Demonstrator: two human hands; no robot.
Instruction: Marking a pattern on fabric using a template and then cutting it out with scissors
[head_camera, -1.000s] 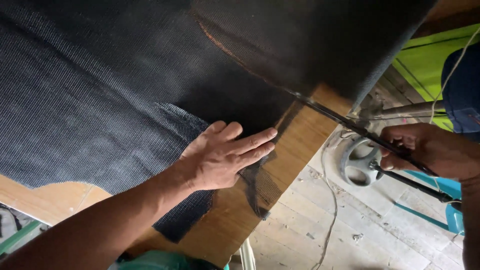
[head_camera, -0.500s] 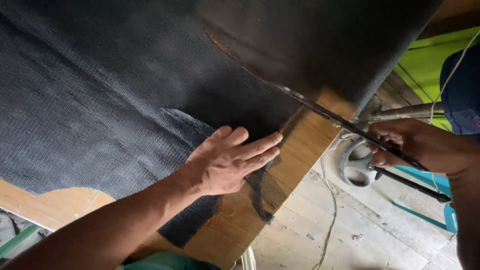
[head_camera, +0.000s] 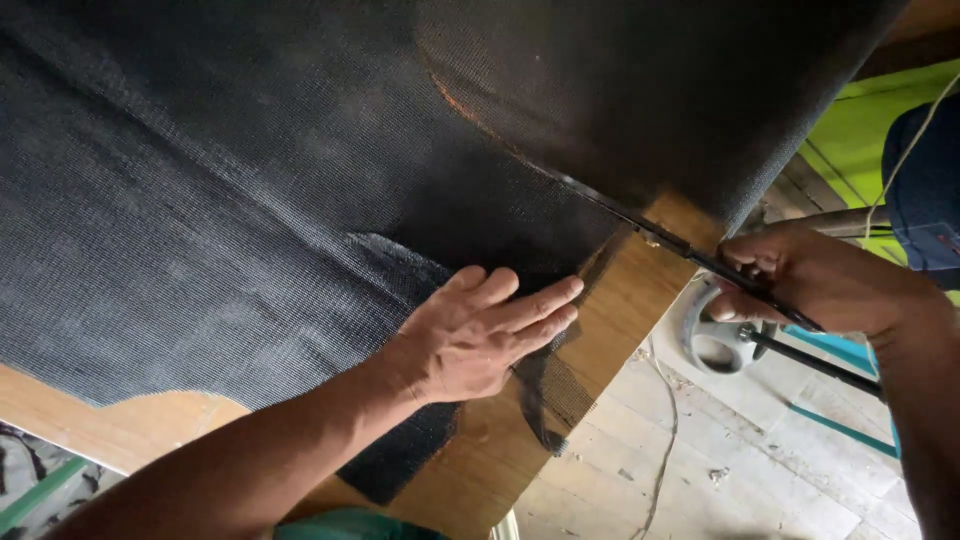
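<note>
A large sheet of black mesh fabric (head_camera: 250, 200) lies spread over a wooden board (head_camera: 620, 320). My left hand (head_camera: 480, 335) presses flat on the mesh near its cut edge, fingers together and pointing right. My right hand (head_camera: 820, 285) grips the handles of long black scissors (head_camera: 690, 255), whose blades lie in the mesh along the board's right edge. A loose strip of cut mesh (head_camera: 555, 395) hangs just right of my left hand.
The board's edge runs diagonally to the lower right, with a pale plank floor (head_camera: 720, 460) below. A grey round object (head_camera: 720, 340) and a thin cable (head_camera: 665, 450) lie on the floor. Green sheeting (head_camera: 860, 130) and a blue-clad person's part (head_camera: 925, 190) are at the right.
My right hand and the scissors have shifted slightly left along the cut line. My left hand has slid a little right on the mesh.
</note>
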